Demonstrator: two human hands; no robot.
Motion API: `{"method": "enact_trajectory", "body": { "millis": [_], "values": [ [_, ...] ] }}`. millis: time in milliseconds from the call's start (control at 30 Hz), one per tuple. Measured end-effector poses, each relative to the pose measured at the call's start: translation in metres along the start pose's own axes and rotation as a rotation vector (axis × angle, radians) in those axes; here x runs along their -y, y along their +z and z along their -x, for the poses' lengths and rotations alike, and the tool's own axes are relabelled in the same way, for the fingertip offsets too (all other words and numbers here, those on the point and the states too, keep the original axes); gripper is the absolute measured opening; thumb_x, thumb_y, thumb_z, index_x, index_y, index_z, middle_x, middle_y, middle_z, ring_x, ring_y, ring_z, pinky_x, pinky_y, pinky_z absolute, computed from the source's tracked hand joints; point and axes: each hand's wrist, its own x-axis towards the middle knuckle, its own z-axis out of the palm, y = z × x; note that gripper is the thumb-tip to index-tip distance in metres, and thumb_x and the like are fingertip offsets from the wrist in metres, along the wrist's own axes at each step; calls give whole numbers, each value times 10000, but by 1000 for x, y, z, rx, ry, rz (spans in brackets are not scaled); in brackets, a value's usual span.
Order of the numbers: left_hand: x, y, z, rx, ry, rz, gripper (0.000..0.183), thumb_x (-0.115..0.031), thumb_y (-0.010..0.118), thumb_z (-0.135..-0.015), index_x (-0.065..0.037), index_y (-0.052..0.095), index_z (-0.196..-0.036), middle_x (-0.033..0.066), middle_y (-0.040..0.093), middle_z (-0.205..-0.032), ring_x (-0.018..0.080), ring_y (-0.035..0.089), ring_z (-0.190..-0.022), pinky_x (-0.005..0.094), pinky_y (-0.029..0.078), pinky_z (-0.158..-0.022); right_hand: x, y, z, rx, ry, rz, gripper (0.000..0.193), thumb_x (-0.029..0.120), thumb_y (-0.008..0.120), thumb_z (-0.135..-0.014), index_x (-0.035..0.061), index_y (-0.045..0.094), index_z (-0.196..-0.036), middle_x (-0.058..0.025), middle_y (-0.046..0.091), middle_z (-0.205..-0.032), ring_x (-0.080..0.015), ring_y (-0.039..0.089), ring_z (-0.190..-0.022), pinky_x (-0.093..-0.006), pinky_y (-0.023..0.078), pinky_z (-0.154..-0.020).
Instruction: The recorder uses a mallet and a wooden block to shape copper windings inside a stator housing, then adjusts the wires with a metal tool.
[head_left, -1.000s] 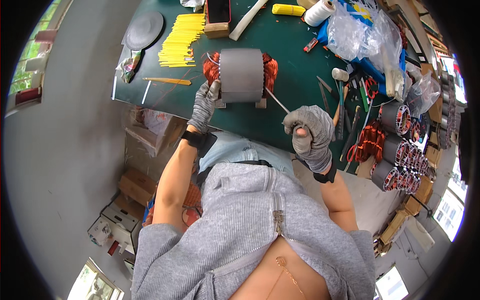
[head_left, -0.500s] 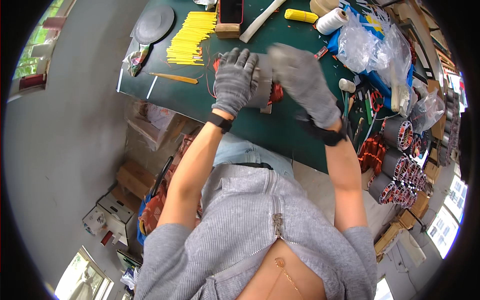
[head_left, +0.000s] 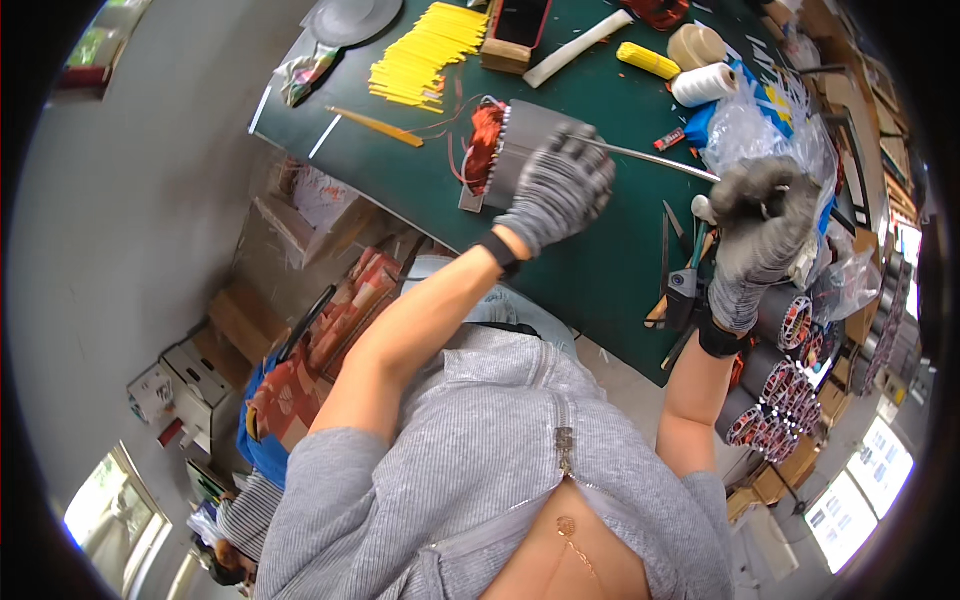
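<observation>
Motor stator (head_left: pixel 528 130): lay on the green workbench (head_left: pixel 615 270), copper windings (head_left: pixel 484 148) bulging leftward.
Left hand (head_left: pixel 563 190): covered the stator's right part, fingers slightly apart, its grey side directly beneath them.
Right hand (head_left: pixel 765 215): fingers were curled around the outer end of a slender rod (head_left: pixel 655 160), well apart from the stator.

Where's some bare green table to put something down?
Bare green tabletop lies between the grey-gloved left hand and slim metal tools. A smaller patch separates the white tube from the silvery metal rod. It's crowded around the clear plastic bags.
</observation>
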Motion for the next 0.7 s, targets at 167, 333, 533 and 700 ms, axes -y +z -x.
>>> {"method": "enact_trajectory", "body": {
  "millis": [167, 333, 533, 700],
  "values": [
    [0, 23, 2, -188, -70, -42, 337, -289, 482, -840, -110, 604, -1098, 120, 593, -1157, 298, 506, -1142, 439, 273, -1072, -41, 65, -8, 460, 20, 287, 406, 344, 422, -963, 22, 584, -777, -27, 596, -625, -74, 534, -518, -208, 415, -471],
    [-5, 39, 10, -563, -216, 470, 285, -282, 476, -866, -87, 633, -1002, 132, 633, -993, 293, 597, -951, 375, 440, -907, -46, 99, -12, 589, 111, 465, 391, 312, 447, -953, 26, 584, -724, -20, 571, -573, -87, 518, -490, -221, 395, -459],
    [-8, 35, 0, -343, -88, 171, 274, -212, 423, -887, -87, 614, -1038, 124, 624, -1034, 254, 588, -1008, 466, 320, -1014, -28, 103, -19, 500, 131, 590, 484, 444, 370, -962, 51, 560, -753, -46, 585, -609, -91, 524, -493, -209, 404, -456],
    [-9, 43, 3, -330, -6, 125, 266, -212, 448, -845, -93, 624, -1006, 85, 622, -1056, 260, 547, -1087, 461, 304, -1034, -50, 106, -29, 579, 16, 695, 511, 505, 370, -949, 65, 548, -758, -62, 575, -597, -95, 481, -435, -207, 348, -389]
  ]
}}
